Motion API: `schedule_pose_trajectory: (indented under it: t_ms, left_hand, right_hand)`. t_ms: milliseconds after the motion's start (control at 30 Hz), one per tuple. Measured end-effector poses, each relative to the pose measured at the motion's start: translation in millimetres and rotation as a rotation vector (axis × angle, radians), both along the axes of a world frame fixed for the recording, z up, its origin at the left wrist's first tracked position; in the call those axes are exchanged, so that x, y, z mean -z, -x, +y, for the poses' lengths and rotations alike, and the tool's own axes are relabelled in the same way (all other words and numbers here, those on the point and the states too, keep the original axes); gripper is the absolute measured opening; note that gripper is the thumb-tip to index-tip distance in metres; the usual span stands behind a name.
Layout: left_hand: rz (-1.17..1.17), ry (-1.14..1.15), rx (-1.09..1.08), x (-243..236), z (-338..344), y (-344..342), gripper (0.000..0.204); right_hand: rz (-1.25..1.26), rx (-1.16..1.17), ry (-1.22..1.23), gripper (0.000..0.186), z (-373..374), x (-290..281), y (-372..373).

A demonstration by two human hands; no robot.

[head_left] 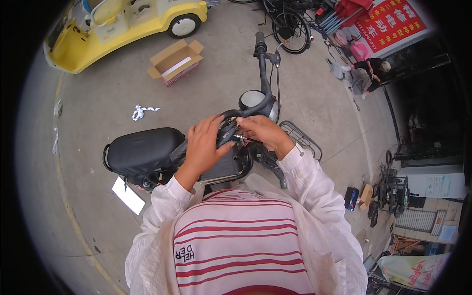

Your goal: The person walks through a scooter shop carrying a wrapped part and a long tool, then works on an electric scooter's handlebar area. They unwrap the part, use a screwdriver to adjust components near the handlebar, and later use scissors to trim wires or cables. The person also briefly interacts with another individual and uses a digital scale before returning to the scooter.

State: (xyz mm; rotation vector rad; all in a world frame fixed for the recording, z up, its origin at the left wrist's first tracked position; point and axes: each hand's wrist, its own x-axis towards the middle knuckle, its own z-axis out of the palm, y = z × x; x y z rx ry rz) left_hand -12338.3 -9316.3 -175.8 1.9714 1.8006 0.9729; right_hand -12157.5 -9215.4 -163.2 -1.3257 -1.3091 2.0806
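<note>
An electric bike with a long black seat (145, 150) stands in front of me. My left hand (200, 145) curls around a dark fitting (226, 133) at the near end of the black handlebar (266, 81), thumb below and fingers above. Facing it, my right hand (265, 132) is closed, with thumb and index finger pinched at the fitting's right side. What lies in that pinch is too small to make out. A short silvery metal piece (239, 138) shows between the hands. Beyond them sits the round headlight (252, 100), and a black wire front rack (301, 140) lies to the right.
An open cardboard box (176, 64) sits on the concrete beyond the bike, with crumpled white wrapping (142, 112) nearer. A yellow cart (123, 29) stands far left. Another bike (291, 29) is at the back. At right, a seated person (366, 76) is near a red sign (393, 24).
</note>
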Motion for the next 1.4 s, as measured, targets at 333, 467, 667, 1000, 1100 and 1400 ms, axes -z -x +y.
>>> schedule_pose_trajectory:
  t_ms: [333, 467, 667, 1000, 1100, 1400]
  left_hand:
    - [0.000, 0.013, 0.004, -0.8, -0.6, -0.6, 0.070]
    - [0.000, 0.022, 0.010, -0.4, 0.9, -1.2, 0.069]
    - [0.014, 0.021, 0.015, -0.9, 0.5, -0.7, 0.070]
    - [0.032, 0.019, 0.026, 1.5, 1.9, -0.6, 0.070]
    - [0.032, 0.039, 0.026, 0.3, 0.9, -0.3, 0.071]
    - [0.032, 0.045, 0.030, -0.1, 1.6, -0.9, 0.071]
  right_hand:
    - [-0.084, -0.012, -0.153, 0.034, 4.1, 15.8, -6.5]
    - [-0.255, -0.031, -0.300, 0.032, -1.9, 9.2, 1.8]
    - [0.098, 0.223, -0.083, 0.031, -0.7, 9.5, 3.9]
    - [0.077, 0.076, -0.142, 0.031, 5.1, 9.9, -0.7]
    - [-0.103, 0.049, -0.153, 0.029, 3.1, 1.2, 1.6]
    - [0.120, 0.065, -0.159, 0.031, 5.0, 15.2, -3.0]
